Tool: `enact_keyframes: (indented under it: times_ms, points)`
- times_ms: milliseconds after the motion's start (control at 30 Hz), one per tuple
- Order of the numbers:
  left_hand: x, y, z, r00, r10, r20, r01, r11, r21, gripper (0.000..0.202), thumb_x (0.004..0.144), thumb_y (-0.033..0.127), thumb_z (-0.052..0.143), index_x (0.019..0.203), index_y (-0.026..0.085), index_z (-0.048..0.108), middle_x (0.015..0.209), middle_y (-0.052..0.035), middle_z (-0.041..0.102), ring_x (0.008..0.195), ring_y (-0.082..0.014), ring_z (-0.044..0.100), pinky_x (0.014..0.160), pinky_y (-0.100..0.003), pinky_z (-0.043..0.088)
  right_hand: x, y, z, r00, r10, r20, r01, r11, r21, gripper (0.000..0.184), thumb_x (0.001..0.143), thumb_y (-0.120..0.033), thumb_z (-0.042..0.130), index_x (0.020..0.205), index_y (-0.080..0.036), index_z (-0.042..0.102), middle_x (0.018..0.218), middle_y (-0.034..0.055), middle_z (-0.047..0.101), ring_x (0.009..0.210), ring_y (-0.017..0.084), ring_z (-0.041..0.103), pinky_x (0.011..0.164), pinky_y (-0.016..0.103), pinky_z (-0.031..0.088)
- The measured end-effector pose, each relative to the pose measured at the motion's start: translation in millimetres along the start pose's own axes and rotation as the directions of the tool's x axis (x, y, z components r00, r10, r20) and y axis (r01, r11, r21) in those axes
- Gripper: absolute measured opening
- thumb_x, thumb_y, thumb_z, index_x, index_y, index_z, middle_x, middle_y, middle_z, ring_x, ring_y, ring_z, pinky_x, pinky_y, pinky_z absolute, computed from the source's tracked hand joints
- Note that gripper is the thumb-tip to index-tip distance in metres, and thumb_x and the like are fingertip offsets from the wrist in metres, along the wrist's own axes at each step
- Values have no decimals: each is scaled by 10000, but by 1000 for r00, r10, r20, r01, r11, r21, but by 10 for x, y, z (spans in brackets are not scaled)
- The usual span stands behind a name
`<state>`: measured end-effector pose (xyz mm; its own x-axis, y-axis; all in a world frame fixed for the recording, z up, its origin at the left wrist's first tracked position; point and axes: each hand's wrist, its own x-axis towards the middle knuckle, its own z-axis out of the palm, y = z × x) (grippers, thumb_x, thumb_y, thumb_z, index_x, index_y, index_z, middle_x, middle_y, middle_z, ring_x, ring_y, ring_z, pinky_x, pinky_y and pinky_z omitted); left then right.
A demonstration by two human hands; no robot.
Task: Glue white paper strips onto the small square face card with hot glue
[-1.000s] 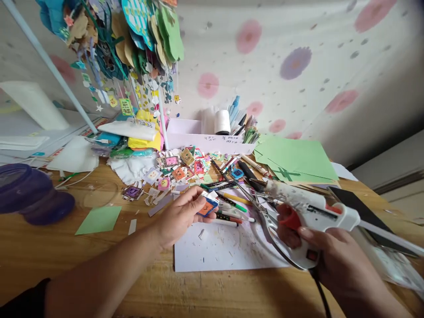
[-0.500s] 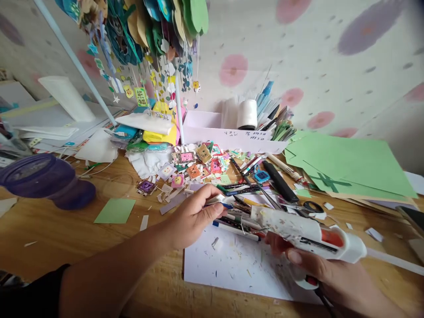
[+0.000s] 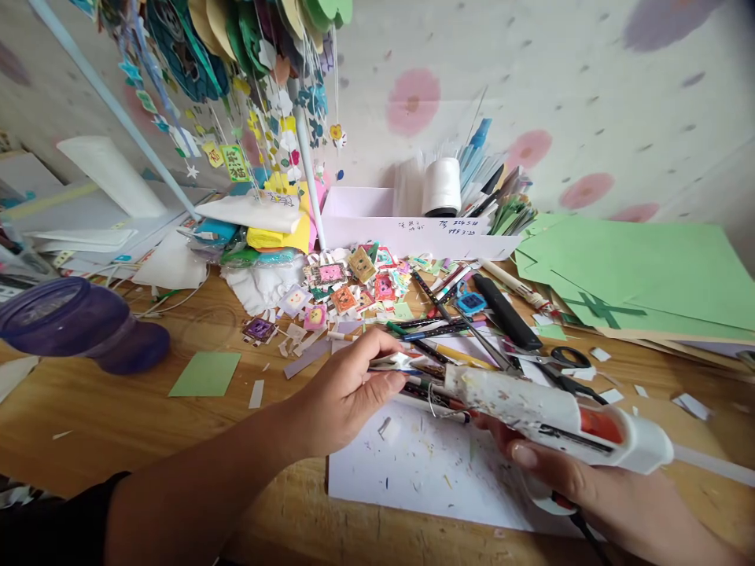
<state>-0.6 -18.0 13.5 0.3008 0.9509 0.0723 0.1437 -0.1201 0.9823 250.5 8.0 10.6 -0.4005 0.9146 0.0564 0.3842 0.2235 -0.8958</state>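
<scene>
My right hand (image 3: 566,472) is wrapped around the handle of a white hot glue gun (image 3: 531,405), its nozzle pointing left and a clear glue stick (image 3: 713,464) jutting from its back. Just left of the nozzle, my left hand (image 3: 348,385) pinches a small white folded paper piece (image 3: 396,361) between thumb and fingers. Part of that piece is hidden by the fingers. Behind and below it lie several pens and markers (image 3: 440,346). Under both hands a white paper sheet (image 3: 377,472), specked with scraps, rests on the wooden table.
Small coloured paper pieces (image 3: 342,299) are heaped behind my left hand. Black scissors (image 3: 572,358) lie beyond the glue gun. Green paper sheets (image 3: 666,267) are stacked at right. A purple container (image 3: 82,322) stands at left, near a green paper square (image 3: 204,373). Paper mobiles (image 3: 259,86) hang above.
The glue gun has shifted slightly right in view. My left hand has turned a little, and more of the white piece shows between its fingers. The view has tilted slightly downward.
</scene>
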Motion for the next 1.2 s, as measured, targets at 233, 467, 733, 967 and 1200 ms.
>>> enact_keyframes:
  times_ms: [233, 467, 733, 967, 1200]
  points:
    - [0, 29, -6, 1000, 11, 2, -11, 1000, 27, 211, 922, 334, 459, 1073, 192, 495, 1041, -58, 561, 978, -188, 558, 863, -296, 469, -19, -14, 29, 999, 2, -47, -2, 1000, -2, 217, 659, -458, 717, 741, -256, 717, 695, 26, 725, 594, 208, 654, 526, 249, 552]
    - [0, -19, 8, 1000, 4, -14, -5, 999, -45, 224, 917, 338, 470, 1087, 195, 499, 1028, -55, 553, 969, -187, 553, 856, -313, 490, -21, -60, 73, 996, 10, -92, -13, 999, -35, 167, 650, -431, 714, 677, -266, 711, 649, 12, 715, 518, 182, 624, 462, 236, 525]
    - [21, -68, 62, 994, -87, -64, 76, 983, -166, 210, 897, 373, 498, 985, 187, 538, 945, -54, 579, 846, -174, 591, 788, -331, 518, 20, -90, -30, 998, -22, 56, 29, 991, -130, 123, 644, -363, 723, 700, -261, 684, 638, 8, 700, 551, 196, 638, 505, 235, 541]
    - [54, -73, 80, 988, -107, -113, 61, 935, -350, 198, 873, 380, 544, 848, 183, 535, 811, -6, 534, 767, -137, 585, 726, -279, 533, 29, -118, -64, 996, -47, 78, 50, 998, -40, 117, 698, -367, 688, 679, -252, 693, 633, 11, 710, 538, 194, 642, 481, 217, 530]
    - [45, -43, 81, 990, -97, -106, 62, 952, -300, 203, 878, 381, 536, 871, 178, 528, 770, 5, 518, 750, -129, 592, 739, -278, 535, 11, -42, -59, 997, -67, 44, 69, 996, -51, 116, 686, -363, 713, 714, -251, 708, 675, 16, 733, 580, 196, 672, 511, 200, 542]
